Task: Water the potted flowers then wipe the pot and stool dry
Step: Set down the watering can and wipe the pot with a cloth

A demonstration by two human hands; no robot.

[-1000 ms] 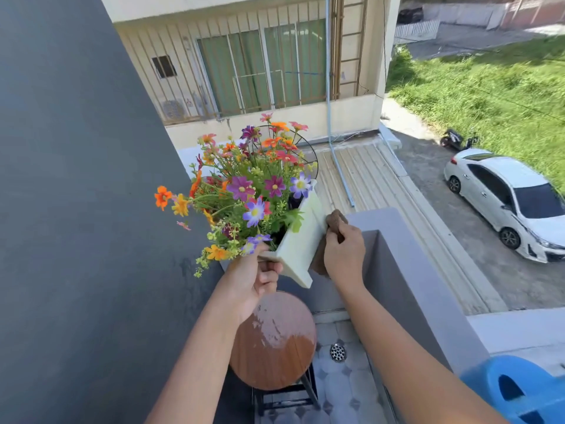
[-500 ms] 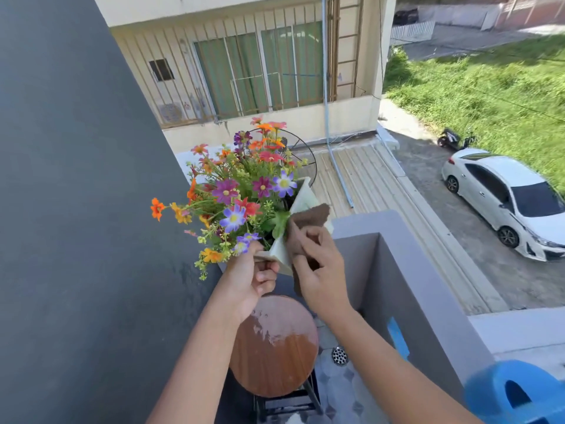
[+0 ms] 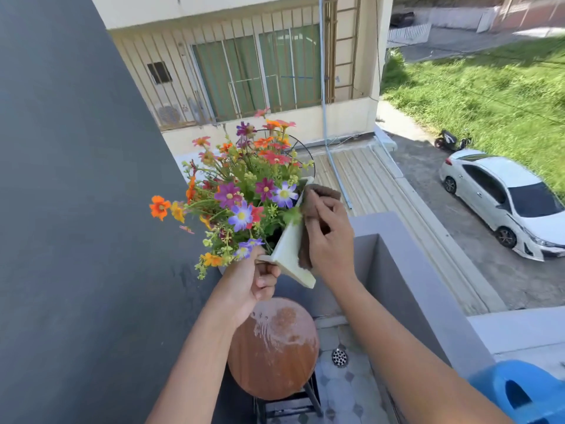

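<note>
The left hand (image 3: 256,280) grips the near corner of the white square flower pot (image 3: 292,240), lifted and tilted above the stool, while the right hand (image 3: 328,237) presses a brown cloth (image 3: 308,221) against the pot's right wall. Watering looks done and pot-wiping underway; the round wooden stool (image 3: 275,359) below, its far half showing a wet film, is not yet dried.

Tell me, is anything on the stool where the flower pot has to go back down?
Nothing solid shows on the stool, only a wet patch on its seat. The left hand holds the pot in the air above it, and the gap between looks free.
</note>
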